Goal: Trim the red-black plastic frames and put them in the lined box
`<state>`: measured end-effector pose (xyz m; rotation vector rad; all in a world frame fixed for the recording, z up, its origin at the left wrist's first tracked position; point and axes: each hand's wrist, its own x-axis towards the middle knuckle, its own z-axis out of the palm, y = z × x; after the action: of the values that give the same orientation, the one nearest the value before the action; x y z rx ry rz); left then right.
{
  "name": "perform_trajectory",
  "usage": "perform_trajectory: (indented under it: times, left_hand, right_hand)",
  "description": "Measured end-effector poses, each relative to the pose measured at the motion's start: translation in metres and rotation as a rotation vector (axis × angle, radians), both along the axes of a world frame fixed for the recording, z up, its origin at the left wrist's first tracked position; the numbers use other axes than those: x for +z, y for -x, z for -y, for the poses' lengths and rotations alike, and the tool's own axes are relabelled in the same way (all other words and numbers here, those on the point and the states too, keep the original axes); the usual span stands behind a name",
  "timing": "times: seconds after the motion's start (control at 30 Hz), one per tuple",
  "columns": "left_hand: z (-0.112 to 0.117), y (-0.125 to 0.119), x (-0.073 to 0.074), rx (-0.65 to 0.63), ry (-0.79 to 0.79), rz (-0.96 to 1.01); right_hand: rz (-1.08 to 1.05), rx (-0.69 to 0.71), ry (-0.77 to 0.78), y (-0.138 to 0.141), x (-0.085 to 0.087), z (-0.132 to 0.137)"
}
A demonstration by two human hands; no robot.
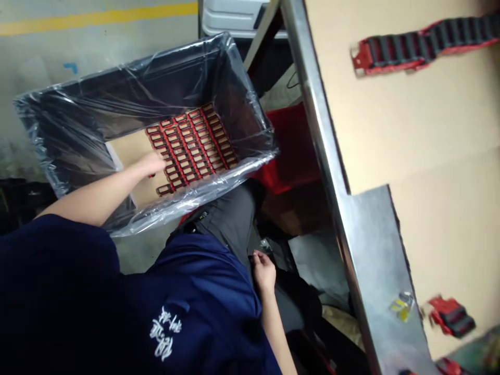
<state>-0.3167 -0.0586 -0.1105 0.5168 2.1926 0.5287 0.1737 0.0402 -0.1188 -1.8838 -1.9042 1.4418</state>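
My left hand [151, 164] reaches down into a dark bin lined with clear plastic [50, 112]. Its fingers lie flat against the edge of a sheet of red and black parts [191, 147] laid in rows on brown cardboard [130, 151] at the bin's bottom. My right hand [264, 270] rests by my lap near my grey trousers, fingers loosely curled, and whether it holds anything is hidden. A long strip of the same red and black parts [422, 46] lies on the tan tabletop at the upper right.
A metal table edge [324, 156] runs diagonally, with a steel plate [378, 260] at its corner. Smaller red and black pieces [451, 315] sit at the lower right. A red crate [292, 151] stands under the table. A yellow line [97, 18] marks the floor.
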Motion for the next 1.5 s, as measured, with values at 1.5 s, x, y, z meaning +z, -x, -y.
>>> perform_trajectory:
  times: [1.5]
  left_hand:
    - [-0.057, -0.305, 0.117, -0.815, -0.509, 0.982]
  right_hand:
    - [-0.714, -0.295, -0.214, -0.004, 0.119, 0.082]
